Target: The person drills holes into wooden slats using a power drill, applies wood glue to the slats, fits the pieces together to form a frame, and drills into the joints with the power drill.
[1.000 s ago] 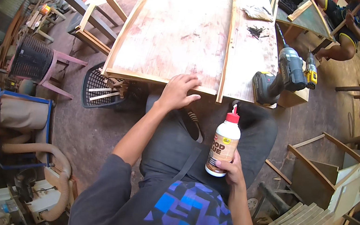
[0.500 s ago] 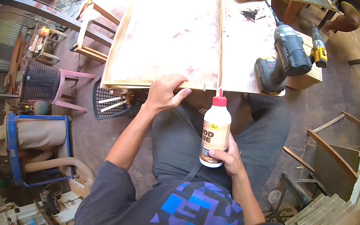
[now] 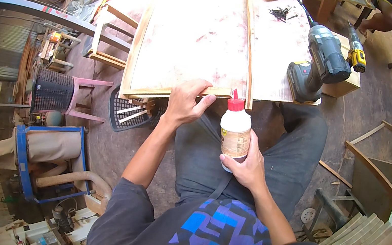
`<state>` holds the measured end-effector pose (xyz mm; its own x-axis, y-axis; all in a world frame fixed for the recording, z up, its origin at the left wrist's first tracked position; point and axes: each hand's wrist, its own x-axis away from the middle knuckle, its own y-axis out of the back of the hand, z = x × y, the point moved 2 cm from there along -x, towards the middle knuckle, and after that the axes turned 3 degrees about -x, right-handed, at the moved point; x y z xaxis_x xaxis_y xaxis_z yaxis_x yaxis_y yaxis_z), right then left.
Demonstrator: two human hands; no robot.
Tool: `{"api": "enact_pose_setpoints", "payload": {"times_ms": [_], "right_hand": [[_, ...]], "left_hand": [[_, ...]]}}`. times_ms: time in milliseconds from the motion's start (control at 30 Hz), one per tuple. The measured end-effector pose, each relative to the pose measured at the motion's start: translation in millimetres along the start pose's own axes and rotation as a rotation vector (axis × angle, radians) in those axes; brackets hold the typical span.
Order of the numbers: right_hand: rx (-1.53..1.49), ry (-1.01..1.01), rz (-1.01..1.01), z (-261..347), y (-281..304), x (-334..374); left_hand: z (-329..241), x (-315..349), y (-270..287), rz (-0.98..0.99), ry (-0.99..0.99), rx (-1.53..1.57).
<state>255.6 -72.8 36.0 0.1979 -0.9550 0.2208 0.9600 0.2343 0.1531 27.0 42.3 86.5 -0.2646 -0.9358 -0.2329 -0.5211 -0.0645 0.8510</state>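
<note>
Since the earlier frame the bottle (image 3: 235, 131) has risen a little, and its red cap now sits just below the near edge of the panel (image 3: 196, 40), while the view has tipped closer to the work. The right hand (image 3: 247, 167) is wrapped around the bottle's lower half from behind, fingers closed on it, holding it upright with the nozzle pointing at the wood. The left hand (image 3: 183, 102) lies over the panel's near edge, thumb underneath and fingers curled on top, a hold that appears to steady the board. The bottle is smooth white plastic with a tan label and a conical cap (a squeeze type, by the look of it). The panel is pale, flat sheet wood with reddish stains, framed by thin light strips. Further out a grey drill (image 3: 318, 65) rests on the board's right part, a yellow driver (image 3: 355, 53) on a small box beyond it, and dark screws (image 3: 281, 13) lie scattered near the far end.
</note>
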Motion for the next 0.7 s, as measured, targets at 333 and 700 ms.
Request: {"api": "enact_pose_setpoints", "payload": {"times_ms": [333,700], "right_hand": [[-0.048,-0.005,-0.043,8,-4,2],[-0.098,-0.102,-0.082,15,-2,9]], "left_hand": [[1,-2,-2,-0.045,-0.055,-0.001],[-9,-7,-11,-0.052,-0.058,0.017]]}}
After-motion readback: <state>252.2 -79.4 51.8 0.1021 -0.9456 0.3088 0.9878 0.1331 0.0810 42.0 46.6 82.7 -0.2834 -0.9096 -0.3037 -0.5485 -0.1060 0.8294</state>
